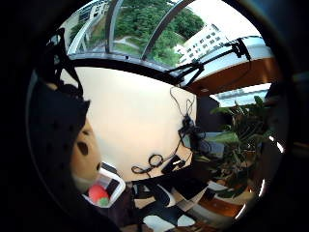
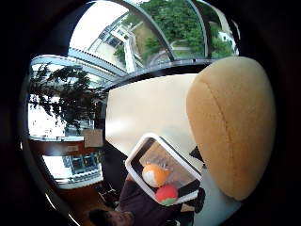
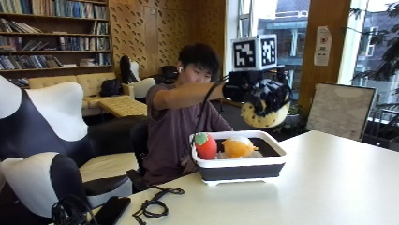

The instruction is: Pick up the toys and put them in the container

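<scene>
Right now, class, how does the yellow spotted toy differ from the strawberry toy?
The yellow spotted toy is held in the air by the gloved right hand, above the container; the strawberry toy rests inside it. One is yellow with dark spots, the other red with a green top. Both are soft toys.

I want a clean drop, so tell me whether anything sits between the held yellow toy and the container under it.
Nothing visible blocks it. The gloved right hand holds the yellow spotted toy in the air above the container. The strawberry toy and orange toy already lie inside, leaving open space at its far end.
</scene>
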Tool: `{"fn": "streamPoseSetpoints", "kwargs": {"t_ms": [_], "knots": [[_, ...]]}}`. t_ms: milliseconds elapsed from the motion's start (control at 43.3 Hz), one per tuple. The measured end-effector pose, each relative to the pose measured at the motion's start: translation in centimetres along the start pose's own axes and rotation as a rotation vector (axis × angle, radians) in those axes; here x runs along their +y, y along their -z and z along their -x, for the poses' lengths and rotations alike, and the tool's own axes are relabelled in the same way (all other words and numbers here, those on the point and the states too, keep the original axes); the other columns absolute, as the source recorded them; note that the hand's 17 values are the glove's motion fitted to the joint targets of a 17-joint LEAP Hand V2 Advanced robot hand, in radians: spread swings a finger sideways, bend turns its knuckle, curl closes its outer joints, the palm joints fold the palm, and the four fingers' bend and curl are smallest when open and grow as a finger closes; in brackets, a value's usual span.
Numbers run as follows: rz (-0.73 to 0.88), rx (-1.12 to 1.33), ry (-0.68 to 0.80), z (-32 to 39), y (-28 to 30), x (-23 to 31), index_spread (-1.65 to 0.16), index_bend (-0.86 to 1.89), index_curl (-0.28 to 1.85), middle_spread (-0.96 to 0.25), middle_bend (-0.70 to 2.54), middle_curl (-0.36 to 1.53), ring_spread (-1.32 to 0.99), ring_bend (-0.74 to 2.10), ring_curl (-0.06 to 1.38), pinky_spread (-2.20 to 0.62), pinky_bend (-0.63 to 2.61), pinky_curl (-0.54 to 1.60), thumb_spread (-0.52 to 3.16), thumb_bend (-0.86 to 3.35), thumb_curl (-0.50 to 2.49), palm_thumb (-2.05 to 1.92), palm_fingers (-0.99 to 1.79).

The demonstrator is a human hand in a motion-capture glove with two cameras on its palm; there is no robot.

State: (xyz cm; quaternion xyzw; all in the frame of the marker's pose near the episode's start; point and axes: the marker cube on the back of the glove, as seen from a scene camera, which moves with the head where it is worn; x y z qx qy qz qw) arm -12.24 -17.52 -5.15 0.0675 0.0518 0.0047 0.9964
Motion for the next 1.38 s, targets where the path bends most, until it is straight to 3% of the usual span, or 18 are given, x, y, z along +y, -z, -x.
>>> {"fn": "streamPoseSetpoints", "kwargs": {"t_ms": [138, 300, 692, 808, 877, 923, 1085, 1385], "knots": [[-0.077, 0.007, 0.035, 1.7, 5.4, 4.0, -0.45, 0.60, 0.51, -0.38, 0.76, 0.66, -0.44, 1.17, 0.62, -0.35, 1.16, 0.47, 0.68, 0.16, 0.77, 0.73, 0.69], [-0.126, -0.069, 0.111, 4.7, 7.8, 9.3, -0.47, 0.65, 0.60, -0.41, 0.82, 0.73, -0.46, 1.21, 0.66, -0.35, 1.21, 0.50, 0.62, 0.14, 0.82, 0.73, 0.64], [-0.029, -0.083, 0.277, 11.4, 2.3, 18.5, -0.48, 0.62, 0.79, -0.45, 0.82, 0.85, -0.46, 1.31, 0.73, -0.33, 1.34, 0.56, 0.58, 0.09, 0.89, 0.73, 0.37], [0.008, -0.065, 0.285, 12.4, -0.5, 19.7, -0.40, 0.48, 0.78, -0.37, 0.67, 0.82, -0.38, 1.22, 0.72, -0.26, 1.31, 0.55, 0.84, 0.02, 0.84, 0.57, 0.01], [0.063, -0.056, 0.287, 12.6, -2.0, 19.8, -0.36, 0.32, 0.71, -0.25, 0.48, 0.74, -0.28, 0.98, 0.65, -0.17, 1.36, 0.53, 0.95, -0.06, 0.77, 0.44, -0.39], [0.079, -0.057, 0.294, 12.8, -2.8, 19.8, -0.32, 0.23, 0.66, -0.18, 0.37, 0.70, -0.21, 0.80, 0.60, -0.11, 1.36, 0.51, 1.01, -0.08, 0.72, 0.35, -0.52], [0.048, -0.052, 0.283, 12.7, -4.3, 18.4, -0.26, 0.10, 0.55, -0.04, 0.17, 0.59, -0.08, 0.50, 0.48, -0.01, 1.22, 0.46, 1.15, -0.06, 0.60, 0.17, -0.37], [0.007, -0.068, 0.271, 12.8, -5.3, 16.5, -0.23, 0.10, 0.43, 0.04, 0.12, 0.46, 0.01, 0.37, 0.41, 0.06, 1.06, 0.38, 1.27, -0.02, 0.49, 0.10, -0.23]]}}
